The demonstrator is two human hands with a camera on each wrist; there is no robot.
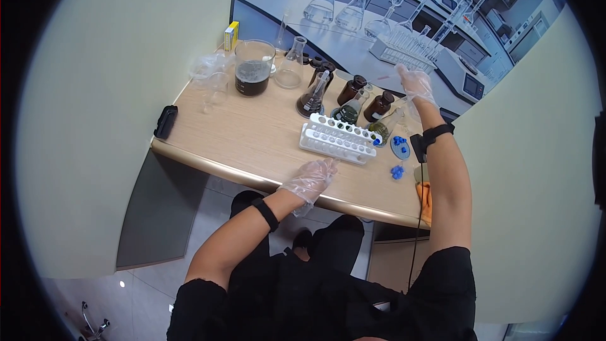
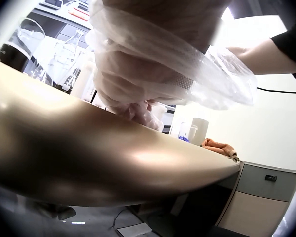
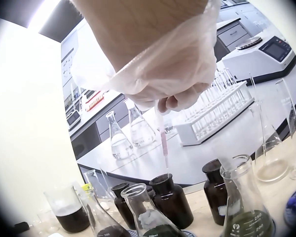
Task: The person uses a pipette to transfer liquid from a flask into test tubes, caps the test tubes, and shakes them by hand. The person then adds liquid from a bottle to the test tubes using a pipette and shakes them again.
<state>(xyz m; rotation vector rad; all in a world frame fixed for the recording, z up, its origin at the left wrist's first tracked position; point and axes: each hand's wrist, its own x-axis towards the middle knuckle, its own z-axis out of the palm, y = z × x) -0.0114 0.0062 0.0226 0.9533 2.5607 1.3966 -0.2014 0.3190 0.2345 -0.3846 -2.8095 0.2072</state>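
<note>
My right hand [image 1: 416, 83], in a clear plastic glove, is raised over the back of the table. It pinches a thin plastic dropper [image 3: 164, 140] with pinkish liquid in it, tip pointing down. In the right wrist view that tip hangs close over the mouth of a brown glass bottle [image 3: 171, 203]. My left hand [image 1: 311, 180], gloved too, rests at the table's front edge with loosely bent fingers. Just beyond its fingertips stands a white test tube rack [image 1: 338, 140] with clear tubes; a blue stopper [image 1: 377, 142] shows at its right end.
Conical flasks with dark liquid, such as one flask [image 1: 311, 102], stand behind the rack among brown bottles. Left are a large beaker [image 1: 252, 79] of dark liquid and a clear flask [image 1: 289, 76]. Blue stoppers [image 1: 397, 172], a dish [image 1: 400, 151] and an orange cloth [image 1: 424, 201] lie right.
</note>
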